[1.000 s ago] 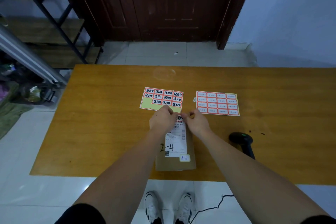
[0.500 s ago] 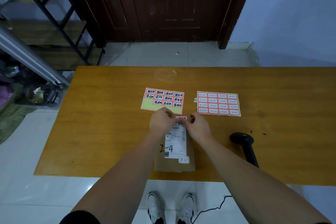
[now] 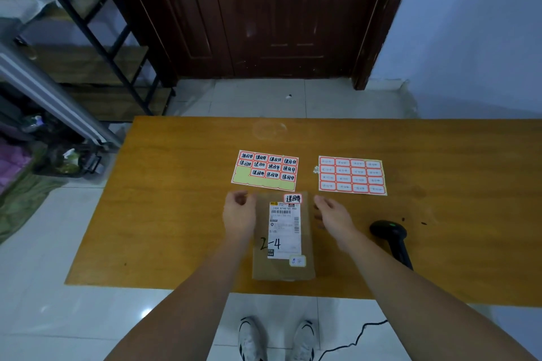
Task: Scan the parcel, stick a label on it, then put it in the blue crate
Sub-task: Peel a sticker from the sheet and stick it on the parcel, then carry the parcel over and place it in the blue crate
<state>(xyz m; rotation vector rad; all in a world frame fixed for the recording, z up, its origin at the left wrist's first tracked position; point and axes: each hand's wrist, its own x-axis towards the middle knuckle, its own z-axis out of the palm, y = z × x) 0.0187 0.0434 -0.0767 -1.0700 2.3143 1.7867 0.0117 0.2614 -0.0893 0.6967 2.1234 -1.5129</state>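
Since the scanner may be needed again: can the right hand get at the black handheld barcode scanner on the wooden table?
Probably yes: the right hand is empty and open, and only bare table shows between it and the black handheld barcode scanner.

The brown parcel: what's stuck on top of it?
The parcel carries a white shipping label, a red-bordered sticker at its far end, and a small sticker. Its underside is hidden.

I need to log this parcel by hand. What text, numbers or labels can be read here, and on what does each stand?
"2-4": handwritten across the parcel and its white shipping label.
"B748": printed on the shipping label.
"退回件": on the red-bordered sticker at the parcel's far corner.
"退回件": repeated on the left sticker sheet.
Right sticker sheet, the small sticker and the barcode's fine print: too blurred to read.
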